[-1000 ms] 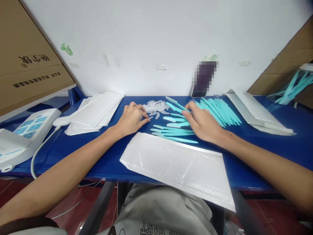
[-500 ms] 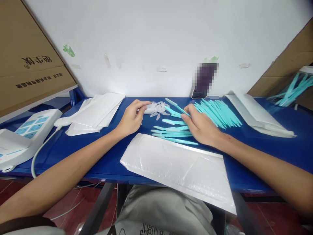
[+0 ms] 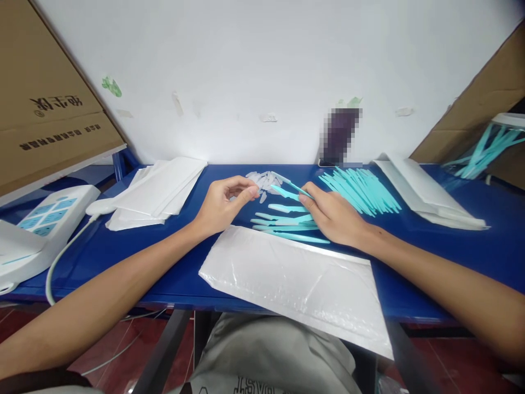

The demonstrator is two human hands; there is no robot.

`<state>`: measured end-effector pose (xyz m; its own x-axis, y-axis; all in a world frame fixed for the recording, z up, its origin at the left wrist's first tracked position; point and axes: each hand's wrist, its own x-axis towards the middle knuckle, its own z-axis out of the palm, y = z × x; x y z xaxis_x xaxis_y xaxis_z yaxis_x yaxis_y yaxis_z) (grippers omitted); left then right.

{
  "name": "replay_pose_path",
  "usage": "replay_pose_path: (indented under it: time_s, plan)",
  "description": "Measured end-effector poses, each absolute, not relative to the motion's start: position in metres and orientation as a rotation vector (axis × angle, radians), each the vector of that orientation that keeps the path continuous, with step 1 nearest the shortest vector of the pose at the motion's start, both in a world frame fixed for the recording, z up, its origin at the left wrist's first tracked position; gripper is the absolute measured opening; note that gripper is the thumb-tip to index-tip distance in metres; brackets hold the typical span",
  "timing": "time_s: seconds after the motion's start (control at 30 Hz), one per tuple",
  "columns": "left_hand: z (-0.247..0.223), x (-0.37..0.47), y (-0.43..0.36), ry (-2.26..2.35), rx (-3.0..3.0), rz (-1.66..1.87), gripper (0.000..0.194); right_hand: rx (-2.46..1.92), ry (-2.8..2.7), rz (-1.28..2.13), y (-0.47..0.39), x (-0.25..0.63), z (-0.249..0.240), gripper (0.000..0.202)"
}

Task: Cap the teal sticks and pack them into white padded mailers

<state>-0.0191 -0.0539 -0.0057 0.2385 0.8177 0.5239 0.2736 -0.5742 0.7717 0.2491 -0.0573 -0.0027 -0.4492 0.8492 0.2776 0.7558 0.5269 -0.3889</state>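
Observation:
My right hand is closed on a teal eyebrow razor, pinched near its handle. The razor's pale tip points left, over the small translucent caps. At the front edge of that heap is my left hand, thumb and fingertips pinched together; anything between them is too small to make out. Several teal razors lie in a loose row beneath and left of my right hand. A bigger pile of teal razors lies just beyond it. In front of both hands is a white padded envelope, overhanging the table's edge.
White envelopes are stacked at the left beside a power strip with a plugged-in cable. More envelopes lie at the right. A blurred phone leans on the wall. Cardboard and a clear tub of razors flank the blue table.
My left hand has moved slightly right and down, its fingers curling more at the caps. The razor in my right hand has tipped lower and come nearer to my left fingertips.

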Motion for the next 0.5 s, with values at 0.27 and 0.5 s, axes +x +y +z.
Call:
replay_pose_path:
  time_s: [0.27, 0.5]
  plan:
    - [-0.0096, -0.0182, -0.0518, 1.087, 1.958, 1.289, 0.036, -1.308, -2.308, 0.276, -0.0570, 0.2509, -0.0032, 0.023]
    - [-0.0064, -0.0162, -0.0486, 1.123, 1.856, 1.243, 0.025, -1.305, -2.331, 0.251, -0.0586, 0.2491, -0.0011, 0.025]
